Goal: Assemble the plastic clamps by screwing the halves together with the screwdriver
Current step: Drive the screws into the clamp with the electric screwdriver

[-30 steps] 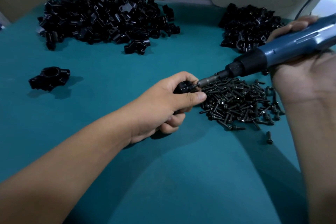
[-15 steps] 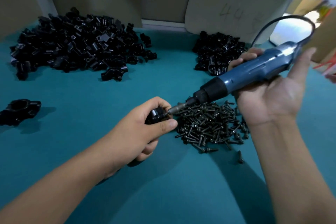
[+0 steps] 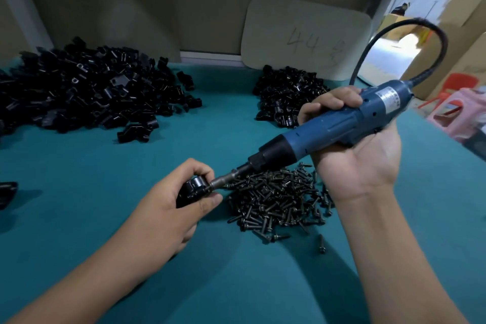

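Note:
My left hand (image 3: 168,208) grips a black plastic clamp (image 3: 192,189) just above the teal table, thumb and fingers curled round it. My right hand (image 3: 352,144) holds a blue electric screwdriver (image 3: 328,126), fingers wrapped over its body. The metal bit (image 3: 223,181) touches the right side of the clamp. A heap of black screws (image 3: 278,200) lies on the table just right of the clamp, under the screwdriver. One loose screw (image 3: 321,243) lies apart at the heap's near right.
A large pile of black clamp halves (image 3: 86,89) covers the far left of the teal table (image 3: 79,166). A smaller pile (image 3: 284,92) sits at the far middle. One clamp (image 3: 8,193) lies at the left edge. A beige board (image 3: 305,37) leans behind; the screwdriver's black cable (image 3: 431,52) arcs up right.
The camera has tilted up, so everything sits lower in view. My right hand has closed its fingers over the screwdriver. The bit stays against the clamp in my left hand.

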{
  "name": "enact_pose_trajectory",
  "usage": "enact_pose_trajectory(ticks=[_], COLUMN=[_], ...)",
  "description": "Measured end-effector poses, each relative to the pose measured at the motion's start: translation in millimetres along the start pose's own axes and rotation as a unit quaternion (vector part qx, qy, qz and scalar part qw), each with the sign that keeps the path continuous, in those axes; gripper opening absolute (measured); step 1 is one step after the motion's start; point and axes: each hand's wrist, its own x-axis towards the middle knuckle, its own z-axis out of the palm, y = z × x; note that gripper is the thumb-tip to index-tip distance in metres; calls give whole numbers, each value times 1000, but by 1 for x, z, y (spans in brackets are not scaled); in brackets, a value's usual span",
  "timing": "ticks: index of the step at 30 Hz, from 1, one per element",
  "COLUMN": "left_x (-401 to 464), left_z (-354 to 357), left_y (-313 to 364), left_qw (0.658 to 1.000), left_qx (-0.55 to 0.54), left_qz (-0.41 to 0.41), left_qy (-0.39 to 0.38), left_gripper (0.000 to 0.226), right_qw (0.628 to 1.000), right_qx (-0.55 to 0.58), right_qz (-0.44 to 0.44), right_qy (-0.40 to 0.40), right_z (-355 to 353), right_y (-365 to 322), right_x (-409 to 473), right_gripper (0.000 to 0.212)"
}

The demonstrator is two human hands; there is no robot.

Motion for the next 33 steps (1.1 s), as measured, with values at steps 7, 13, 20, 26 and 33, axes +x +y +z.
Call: enact_pose_trajectory(ticks=[7,13,20,26,33], left_x=[0,1,3,2,3], left_z=[-1,-5,-5,-4,-6], left_y=[2,5,5,6,4], left_qw=[999,998,999,999,999], left_qx=[27,31,22,14,19], left_qz=[27,26,18,18,21], left_qy=[25,44,44,41,36], left_gripper=[16,15,14,14,14], right_qw=[1000,999,999,1000,1000], right_qx=[24,16,22,10,22], right_qz=[-2,8,10,5,12], right_qy=[-1,30,27,10,-4], right_z=[3,1,1,2,2], right_y=[2,-3,-1,-2,-2], right_x=[-1,-1,-2,-2,-2], right_gripper=[40,35,32,31,36])
